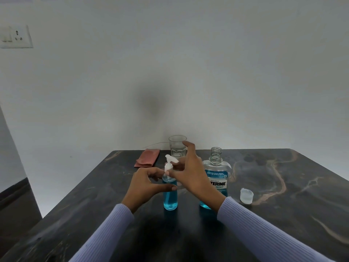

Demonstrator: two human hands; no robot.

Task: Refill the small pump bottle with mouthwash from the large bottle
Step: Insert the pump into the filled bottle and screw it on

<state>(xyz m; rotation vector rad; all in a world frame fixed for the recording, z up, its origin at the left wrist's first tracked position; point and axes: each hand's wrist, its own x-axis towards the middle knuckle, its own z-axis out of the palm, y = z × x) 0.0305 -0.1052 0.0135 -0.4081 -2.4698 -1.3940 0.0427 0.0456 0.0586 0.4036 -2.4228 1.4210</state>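
The small pump bottle [170,199] stands upright on the dark table, holding blue liquid, with its white pump head [168,164] on top. My left hand [146,186] curls around the bottle's upper body, thumb across its front. My right hand [186,172] pinches the pump collar with thumb and fingers, index finger raised. The large mouthwash bottle [215,178] stands uncapped just right of it, partly behind my right wrist, with blue liquid low in it. Its translucent cap [246,195] rests on the table further right.
A clear drinking glass [177,147] stands behind the bottles near the wall. A folded reddish cloth [147,157] lies at the back left. The table [283,214] butts against a white wall; its left edge drops to the floor.
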